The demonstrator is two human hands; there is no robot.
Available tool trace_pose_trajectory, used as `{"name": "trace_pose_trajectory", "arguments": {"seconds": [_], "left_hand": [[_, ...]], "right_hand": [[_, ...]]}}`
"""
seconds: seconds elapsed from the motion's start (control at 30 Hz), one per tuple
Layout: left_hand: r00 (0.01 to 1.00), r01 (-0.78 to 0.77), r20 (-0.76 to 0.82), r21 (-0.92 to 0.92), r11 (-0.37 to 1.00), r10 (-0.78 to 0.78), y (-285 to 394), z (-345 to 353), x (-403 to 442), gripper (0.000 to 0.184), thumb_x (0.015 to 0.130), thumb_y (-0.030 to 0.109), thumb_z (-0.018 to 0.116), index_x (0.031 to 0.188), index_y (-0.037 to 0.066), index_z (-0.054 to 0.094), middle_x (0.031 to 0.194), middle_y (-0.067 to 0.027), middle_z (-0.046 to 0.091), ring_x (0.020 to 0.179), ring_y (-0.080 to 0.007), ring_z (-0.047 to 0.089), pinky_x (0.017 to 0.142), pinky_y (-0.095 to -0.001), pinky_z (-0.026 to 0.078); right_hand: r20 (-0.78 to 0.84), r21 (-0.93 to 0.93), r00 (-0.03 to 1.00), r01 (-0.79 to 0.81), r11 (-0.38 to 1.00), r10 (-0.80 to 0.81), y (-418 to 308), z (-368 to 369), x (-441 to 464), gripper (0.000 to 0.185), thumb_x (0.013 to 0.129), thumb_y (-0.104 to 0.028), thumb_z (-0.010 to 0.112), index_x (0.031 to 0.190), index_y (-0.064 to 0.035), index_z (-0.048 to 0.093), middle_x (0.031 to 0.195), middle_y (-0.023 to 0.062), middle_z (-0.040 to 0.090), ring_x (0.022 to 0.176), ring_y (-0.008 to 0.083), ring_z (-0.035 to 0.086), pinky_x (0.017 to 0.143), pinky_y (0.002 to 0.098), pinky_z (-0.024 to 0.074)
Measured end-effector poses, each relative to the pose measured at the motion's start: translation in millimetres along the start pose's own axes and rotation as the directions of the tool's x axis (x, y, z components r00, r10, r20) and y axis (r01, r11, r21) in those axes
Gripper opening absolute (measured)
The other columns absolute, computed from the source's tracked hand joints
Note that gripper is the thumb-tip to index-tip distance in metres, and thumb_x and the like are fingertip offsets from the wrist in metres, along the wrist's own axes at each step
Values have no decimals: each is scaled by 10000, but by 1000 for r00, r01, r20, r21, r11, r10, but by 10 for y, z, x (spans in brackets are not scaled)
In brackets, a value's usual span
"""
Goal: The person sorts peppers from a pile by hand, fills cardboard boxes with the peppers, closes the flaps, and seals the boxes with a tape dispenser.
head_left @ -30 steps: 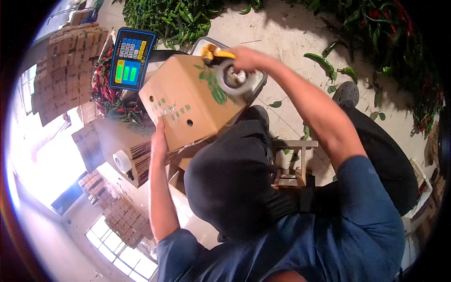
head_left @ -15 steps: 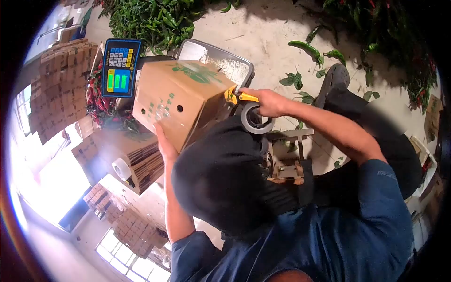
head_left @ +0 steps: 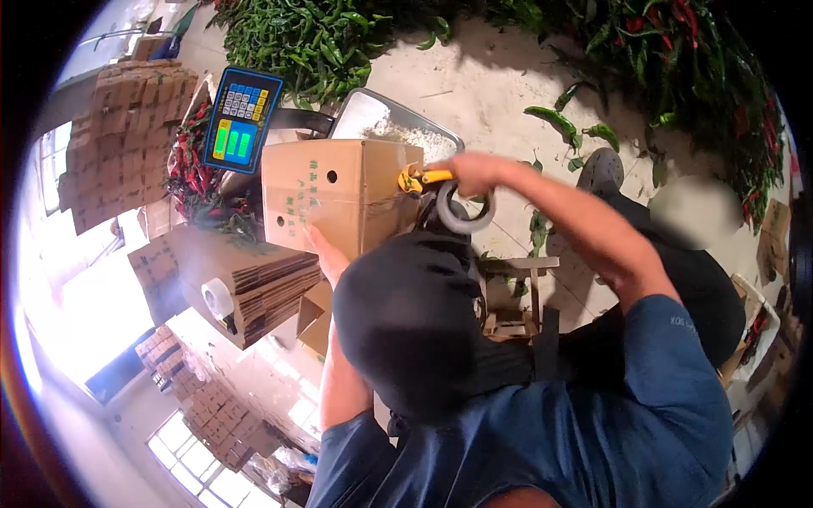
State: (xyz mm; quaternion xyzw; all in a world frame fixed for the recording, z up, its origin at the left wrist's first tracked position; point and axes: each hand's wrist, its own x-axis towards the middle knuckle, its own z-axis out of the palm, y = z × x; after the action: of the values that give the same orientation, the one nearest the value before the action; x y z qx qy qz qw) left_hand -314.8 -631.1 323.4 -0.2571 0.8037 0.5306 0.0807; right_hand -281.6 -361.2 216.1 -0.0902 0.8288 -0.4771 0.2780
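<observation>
A brown cardboard box with round holes and green print sits in front of my knee, its taped edge facing right. My left hand holds it at the lower near corner, fingers stretched along its side and partly hidden. In my closed right hand is a tape dispenser with a yellow handle and a big roll of grey-looking tape below. The dispenser's yellow head is at the right edge of the box; whether tape runs between them is too small to tell.
Behind the box stand a digital scale display and a grey tray with white material. Green peppers and red chillies lie in heaps. Flattened cartons with a tape roll are at left; a low wooden stool is at right.
The box has turned and tipped, so its printed face and right side show more squarely. My right hand with the dispenser stays near its right edge. The view has shifted slightly.
</observation>
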Motion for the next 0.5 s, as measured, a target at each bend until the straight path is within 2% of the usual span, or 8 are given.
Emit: {"name": "trace_pose_trajectory", "arguments": {"seconds": [0.07, 0.13, 0.27, 0.37, 0.4, 0.43, 0.47, 0.5], "left_hand": [[1000, 13, 7, -38, 999, -13, -207, -97, 241, 788, 1029, 612, 359, 1539, 12, 321, 1505, -152, 445, 1330, -287, 477, 1120, -390, 374], [997, 57, 49, -127, 990, -51, -186, -66, 252, 774, 1040, 602, 332, 1548, 18, 302, 1521, -151, 429, 1345, -284, 469, 1127, -387, 370], [985, 116, 151, -226, 967, -83, 67, -28, 27, 766, 1027, 619, 363, 1539, 51, 335, 1508, -124, 447, 1347, -270, 461, 1120, -393, 374], [976, 157, 189, -242, 958, -112, 204, -19, -83, 776, 1031, 618, 358, 1537, 31, 325, 1504, -128, 450, 1337, -288, 473, 1102, -424, 405], [972, 177, 193, -240, 954, -132, 288, 5, -129, 783, 1037, 614, 341, 1540, 15, 308, 1509, -137, 443, 1335, -300, 479, 1095, -438, 421], [975, 170, 176, -224, 960, -132, 316, 15, -128, 778, 1037, 610, 352, 1533, 12, 322, 1505, -138, 447, 1329, -301, 484, 1094, -442, 421], [977, 171, 163, -197, 965, -140, 321, -3, -135, 774, 1036, 606, 363, 1526, 8, 335, 1502, -140, 452, 1324, -302, 489, 1093, -445, 422], [978, 170, 150, -169, 971, -145, 330, -4, -140, 769, 1035, 603, 374, 1518, 5, 348, 1498, -141, 456, 1319, -303, 494, 1092, -449, 423]], "right_hand": [[158, -46, 987, 14, 999, -7, 384, -311, 604, 701, 630, 17, 668, 1312, -147, 663, 886, 138, 743, 766, 264, 687, 660, 383, 543], [474, -297, 872, 31, 954, 119, 213, -637, 1164, 643, 574, 29, 773, 1208, -37, 682, 870, 132, 746, 763, 240, 687, 626, 407, 542], [425, -226, 901, 9, 974, 91, 412, 35, 1582, 542, 661, -47, 818, 1186, -66, 686, 824, 159, 734, 709, 256, 675, 589, 436, 528], [351, -348, 928, 9, 938, 121, 459, -6, 795, 495, 645, -148, 782, 1131, -78, 717, 860, 186, 715, 789, 340, 673, 712, 430, 527], [269, -284, 963, 84, 955, -5, 992, 122, 696, 508, 640, -122, 787, 1142, -76, 726, 867, 173, 723, 794, 331, 676, 741, 415, 536], [164, -58, 986, 32, 998, -22, 1047, -119, 238, 556, 637, -76, 777, 1190, -85, 717, 879, 122, 736, 789, 288, 681, 751, 393, 539], [23, 156, 994, -112, 981, 110, 1197, -188, -65, 577, 644, -23, 756, 1218, -57, 701, 859, 66, 727, 749, 212, 659, 721, 357, 533], [-114, 494, 944, -217, 842, 310, 1371, -161, -301, 529, 665, -3, 750, 1191, -27, 704, 850, 25, 699, 728, 148, 626, 680, 309, 514]]}}
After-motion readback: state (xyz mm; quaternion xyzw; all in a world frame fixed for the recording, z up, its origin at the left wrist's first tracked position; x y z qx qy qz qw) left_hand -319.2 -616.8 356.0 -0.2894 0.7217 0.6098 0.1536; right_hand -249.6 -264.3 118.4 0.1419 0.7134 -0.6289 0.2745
